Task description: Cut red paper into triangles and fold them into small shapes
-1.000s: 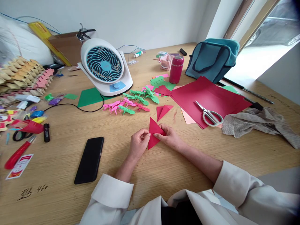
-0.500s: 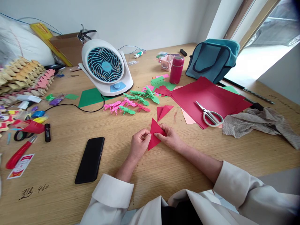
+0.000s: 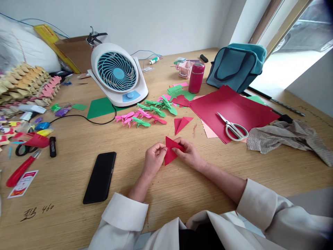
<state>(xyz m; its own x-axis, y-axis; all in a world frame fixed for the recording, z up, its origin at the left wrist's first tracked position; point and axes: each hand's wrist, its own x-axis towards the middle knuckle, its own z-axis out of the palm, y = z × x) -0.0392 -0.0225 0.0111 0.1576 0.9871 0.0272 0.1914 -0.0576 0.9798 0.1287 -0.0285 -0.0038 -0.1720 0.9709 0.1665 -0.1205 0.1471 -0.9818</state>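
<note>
Mid-frame, our left hand (image 3: 155, 158) pinches the left edge of the red triangle (image 3: 169, 157), our right hand (image 3: 190, 155) its right side; we should align edges before creasing firmly.

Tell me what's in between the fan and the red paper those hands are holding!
In the head view, a bunch of folded paper shapes, mostly pink and green, lies between the fan and the held red paper.
</note>
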